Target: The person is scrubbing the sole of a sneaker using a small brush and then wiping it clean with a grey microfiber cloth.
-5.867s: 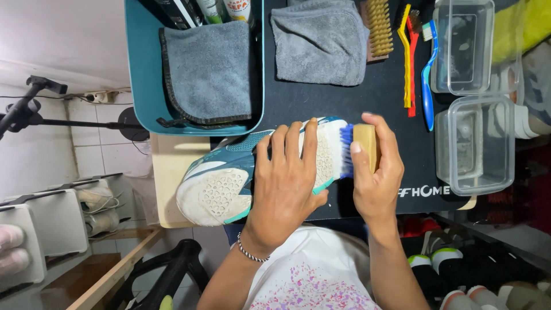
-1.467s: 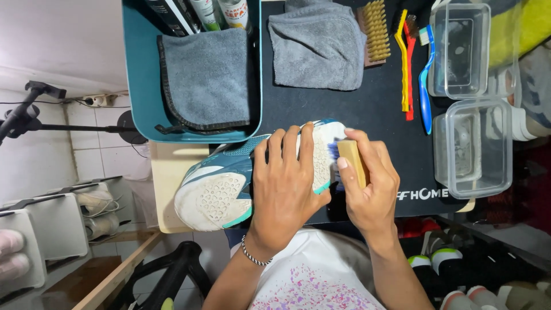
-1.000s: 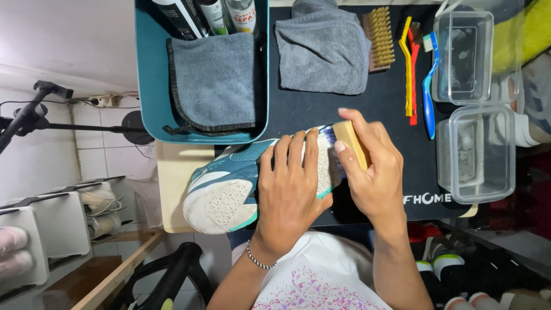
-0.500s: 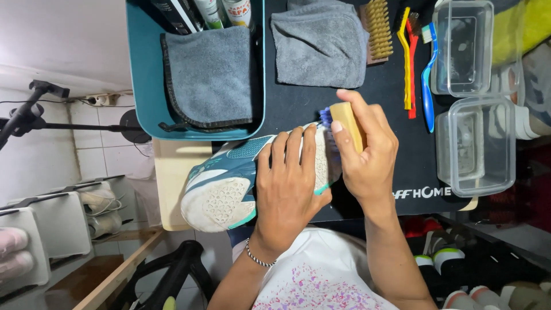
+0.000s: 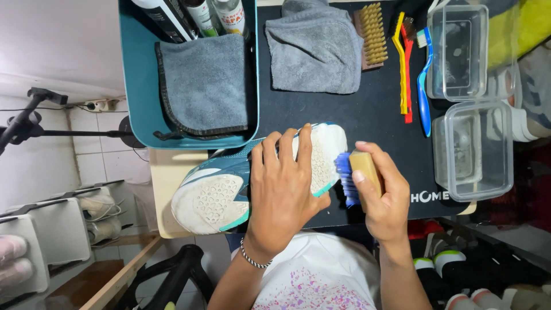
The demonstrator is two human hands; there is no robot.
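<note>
A teal and white sneaker [image 5: 218,192] lies sole-up across a black mat [image 5: 379,115] and the table's front edge. My left hand [image 5: 284,189] lies over the middle of the sole and grips the shoe. My right hand [image 5: 381,198] holds a wooden brush with blue bristles [image 5: 353,175]. The bristles touch the toe end of the sole, at the sneaker's right tip.
A teal tray [image 5: 138,74] at the back left holds a grey cloth [image 5: 204,83] and bottles [image 5: 201,14]. On the mat lie a second grey cloth [image 5: 315,49], a wooden brush [image 5: 370,34], yellow, red and blue brushes [image 5: 410,74]. Two clear plastic boxes [image 5: 473,149] stand at right.
My right hand has drawn the brush from the far edge of the toe down towards me along the sneaker's tip. My left hand keeps its hold on the shoe.
</note>
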